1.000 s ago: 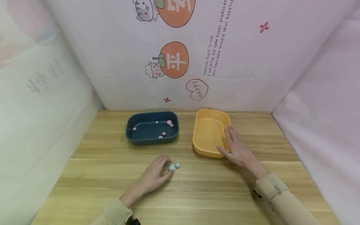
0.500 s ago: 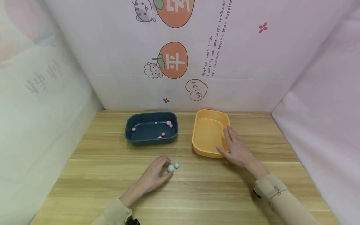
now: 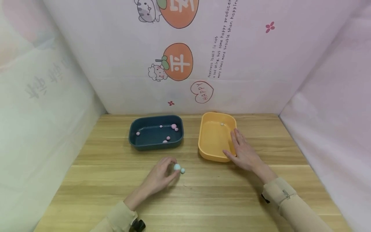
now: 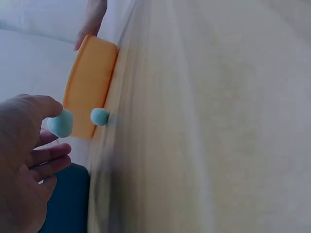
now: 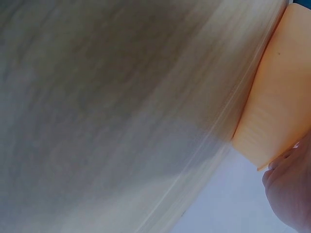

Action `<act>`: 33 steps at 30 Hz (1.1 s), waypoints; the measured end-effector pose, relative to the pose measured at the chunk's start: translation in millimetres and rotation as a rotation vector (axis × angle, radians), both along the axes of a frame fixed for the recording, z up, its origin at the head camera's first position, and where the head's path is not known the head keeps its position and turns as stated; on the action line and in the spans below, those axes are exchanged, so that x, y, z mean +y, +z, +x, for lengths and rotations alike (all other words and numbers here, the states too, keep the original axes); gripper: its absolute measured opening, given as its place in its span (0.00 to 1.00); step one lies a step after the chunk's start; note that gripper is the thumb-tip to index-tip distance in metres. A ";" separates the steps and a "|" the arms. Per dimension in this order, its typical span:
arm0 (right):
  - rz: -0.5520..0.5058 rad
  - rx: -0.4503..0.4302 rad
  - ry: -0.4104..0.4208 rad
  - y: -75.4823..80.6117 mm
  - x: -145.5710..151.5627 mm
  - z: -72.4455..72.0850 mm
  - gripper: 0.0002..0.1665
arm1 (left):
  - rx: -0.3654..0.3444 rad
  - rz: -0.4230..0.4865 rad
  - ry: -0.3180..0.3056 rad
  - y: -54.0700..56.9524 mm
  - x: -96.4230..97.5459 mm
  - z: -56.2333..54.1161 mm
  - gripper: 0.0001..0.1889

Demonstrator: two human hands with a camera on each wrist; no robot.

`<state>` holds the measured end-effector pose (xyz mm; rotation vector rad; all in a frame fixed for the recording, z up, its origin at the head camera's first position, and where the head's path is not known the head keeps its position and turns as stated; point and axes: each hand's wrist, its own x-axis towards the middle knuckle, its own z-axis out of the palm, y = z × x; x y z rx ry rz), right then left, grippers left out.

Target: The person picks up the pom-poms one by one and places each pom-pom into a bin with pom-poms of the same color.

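Observation:
My left hand (image 3: pixel 157 176) pinches the larger mint-green ball (image 3: pixel 177 167) between thumb and fingertips. In the left wrist view that ball (image 4: pixel 60 123) looks raised off the tabletop. A smaller mint-green ball (image 3: pixel 183 170) lies on the wood just right of it. My right hand (image 3: pixel 244 154) rests on the right rim of the yellow tray (image 3: pixel 214 158), its fingers extended over the edge. One small pale ball (image 3: pixel 222 124) sits inside that tray near its far end. In the right wrist view, the fingers are partly out of frame beside the tray wall (image 5: pixel 279 82).
A dark blue tray (image 3: pixel 156 146) with several pink balls (image 3: pixel 174 126) stands at the back left. Behind both trays hangs a printed white sheet (image 3: pixel 246 80), and more sheeting encloses the sides. The wooden table (image 3: pixel 208 199) extends toward the person.
My left hand has brought the larger mint-green ball slightly up and away from the person. The smaller ball stays put, and the right hand keeps its place on the yellow tray.

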<state>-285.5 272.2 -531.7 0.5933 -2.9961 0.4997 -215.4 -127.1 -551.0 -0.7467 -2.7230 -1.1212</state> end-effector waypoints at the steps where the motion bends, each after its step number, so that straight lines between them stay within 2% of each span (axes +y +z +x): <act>1: 0.000 0.000 -0.001 0.0 0.4 0.1 0.60 | -0.003 0.002 0.000 2.7 0.1 -1.6 0.16; 7: 0.004 -0.007 -0.005 -1.2 3.2 0.8 0.60 | -0.014 0.013 0.019 16.7 -1.6 -15.5 0.16; 14: 0.005 -0.019 -0.021 -5.5 5.5 2.4 0.61 | 0.018 0.021 0.021 24.1 -1.1 -28.4 0.14; 23: 0.004 -0.015 -0.019 -4.3 6.2 1.3 0.61 | 0.082 0.033 -0.013 28.3 16.3 -39.1 0.12; 33: 0.015 -0.002 -0.002 -2.1 2.2 -1.0 0.60 | 0.055 0.046 -0.050 27.1 33.8 -45.6 0.14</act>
